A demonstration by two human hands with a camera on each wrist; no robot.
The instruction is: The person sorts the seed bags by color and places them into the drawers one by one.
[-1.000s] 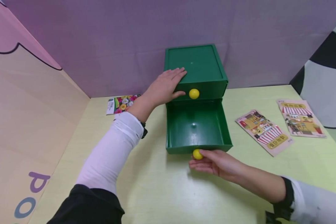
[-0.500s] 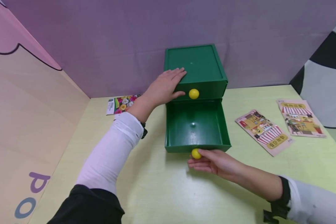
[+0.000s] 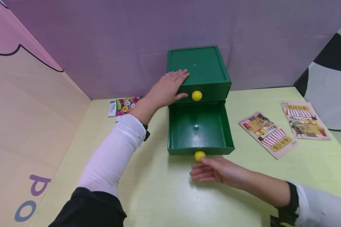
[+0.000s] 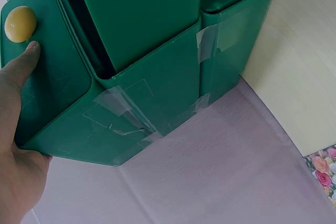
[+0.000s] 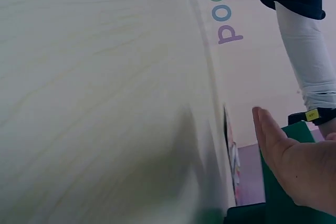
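The green drawer box [image 3: 199,71] is steadied on top by the flat, open left hand [image 3: 166,88]. Below that box, its lower drawer [image 3: 199,129] is pulled out, and the right hand [image 3: 216,170] is relaxed just beside the yellow knob [image 3: 200,155], gripping nothing. The drawer seems light, stiff, smooth plastic, best taken by this knob.

One green drawer box [image 3: 200,67], two yellow knobs [image 3: 197,95], three picture cards [image 3: 268,133], two hands [image 3: 217,169].

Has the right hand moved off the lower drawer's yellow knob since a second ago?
Yes. The right hand has let go and drawn back toward the person; its fingers now lie just below the yellow knob, open.
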